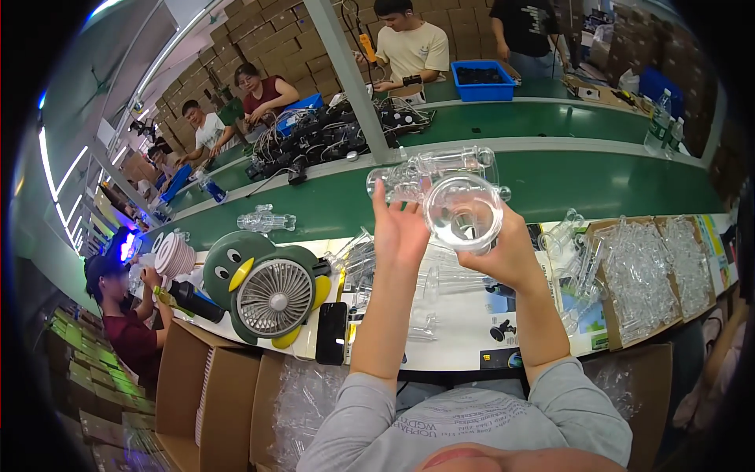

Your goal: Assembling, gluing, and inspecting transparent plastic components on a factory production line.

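Clear plastic part (460, 208) | both hands (503, 252) gripping it | far end blurs into glare

One fisheye on my head, looking down and ahead.
It sits close above my hands, left hand (399, 228) and right hand (503, 256) near centre; table (464, 326) just beyond, green belt (550, 177) toward 12 o'clock, edges bending.

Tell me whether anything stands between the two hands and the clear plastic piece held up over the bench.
Nothing visible does. The left hand and the right hand both already touch the clear plastic piece, raised above the white bench. The penguin-shaped fan and the black phone lie lower left, out of the way.
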The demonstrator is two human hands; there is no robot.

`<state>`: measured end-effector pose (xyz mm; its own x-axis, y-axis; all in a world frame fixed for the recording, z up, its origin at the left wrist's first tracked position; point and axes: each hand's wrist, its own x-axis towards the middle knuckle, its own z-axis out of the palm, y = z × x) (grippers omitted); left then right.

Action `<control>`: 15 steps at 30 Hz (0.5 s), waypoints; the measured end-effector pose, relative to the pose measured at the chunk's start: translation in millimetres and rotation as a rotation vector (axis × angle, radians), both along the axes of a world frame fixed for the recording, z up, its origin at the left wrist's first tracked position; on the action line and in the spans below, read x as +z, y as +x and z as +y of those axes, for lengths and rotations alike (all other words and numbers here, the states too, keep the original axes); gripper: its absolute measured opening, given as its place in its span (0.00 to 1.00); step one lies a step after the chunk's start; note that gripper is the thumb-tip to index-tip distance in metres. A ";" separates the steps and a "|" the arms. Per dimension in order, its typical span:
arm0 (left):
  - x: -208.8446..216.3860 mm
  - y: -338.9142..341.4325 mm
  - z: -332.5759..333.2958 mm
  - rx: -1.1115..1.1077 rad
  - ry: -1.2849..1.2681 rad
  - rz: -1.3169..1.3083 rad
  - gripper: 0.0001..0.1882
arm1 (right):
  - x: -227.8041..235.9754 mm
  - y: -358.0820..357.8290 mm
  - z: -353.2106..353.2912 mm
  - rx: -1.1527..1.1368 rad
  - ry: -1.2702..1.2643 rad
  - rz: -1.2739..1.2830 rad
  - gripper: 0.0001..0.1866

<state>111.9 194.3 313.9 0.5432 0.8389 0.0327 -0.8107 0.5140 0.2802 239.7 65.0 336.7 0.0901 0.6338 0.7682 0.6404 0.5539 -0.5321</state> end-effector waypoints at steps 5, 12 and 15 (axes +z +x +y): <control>-2.6 9.3 18.7 -0.117 0.024 -0.036 0.35 | 0.4 6.0 1.2 -0.025 -0.088 -0.103 0.25; 5.2 -18.5 31.0 0.192 -0.076 -0.159 0.28 | 21.4 15.9 -29.1 0.133 -0.194 -0.063 0.28; 15.0 -37.5 16.3 0.280 -0.129 -0.210 0.28 | 23.7 14.4 -34.1 0.072 -0.202 0.108 0.32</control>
<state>74.4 210.6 328.9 0.2852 0.9585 0.0036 -0.9577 0.2848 0.0401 254.1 30.9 360.4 0.1140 0.7815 0.6134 0.5360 0.4714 -0.7003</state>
